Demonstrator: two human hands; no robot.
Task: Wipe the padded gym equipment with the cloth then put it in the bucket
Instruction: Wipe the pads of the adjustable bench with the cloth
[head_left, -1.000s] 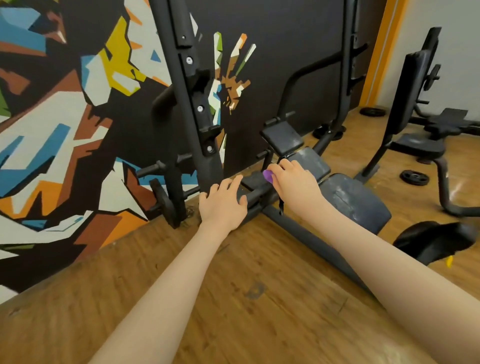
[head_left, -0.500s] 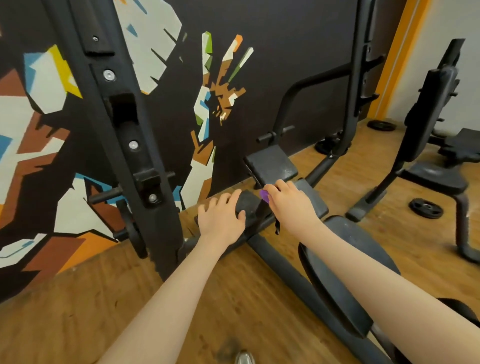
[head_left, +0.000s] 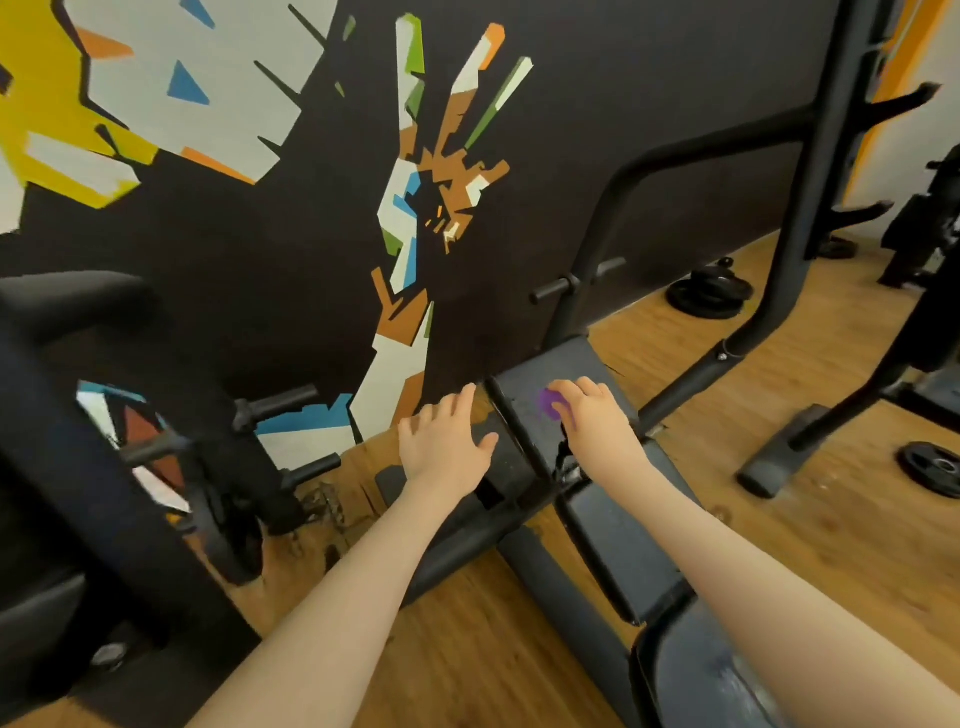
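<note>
Purple cloth (head_left: 551, 404), bunched into a small soft wad, lay pressed against the dark padded headrest (head_left: 558, 371) of a gym bench, with the right hand (head_left: 597, 421) on top of it; the fingers curled down over the wad and gripped it, so that only its left edge showed. The headrest was a flat, roughly rectangular pad with a matte, scuffed vinyl skin, tilted up toward the wall. The left hand (head_left: 447, 447) rested palm-down just beside it on a lower black pad (head_left: 506, 457), fingers straight and slightly spread, holding nothing; that pad's covering looked worn and torn near its lower edge. Between the two hands ran a thin dark metal bar (head_left: 519, 431). Below the headrest, a longer back pad (head_left: 618, 530) of the same grey-black vinyl extended toward the viewer, followed by a rounded seat pad (head_left: 701, 680) with pale abrasion marks. Tubular black steel uprights (head_left: 821, 171) with hooked pegs framed the bench on the right. Behind it stood a dark wall painted with an angular mural (head_left: 436, 171) of white, orange, green, blue and yellow shards. Round black weight plates (head_left: 709, 293) lay on the wooden plank floor (head_left: 831, 519) near the wall, and another disc (head_left: 932, 467) lay farther right. No bucket could be made out in this view.
</note>
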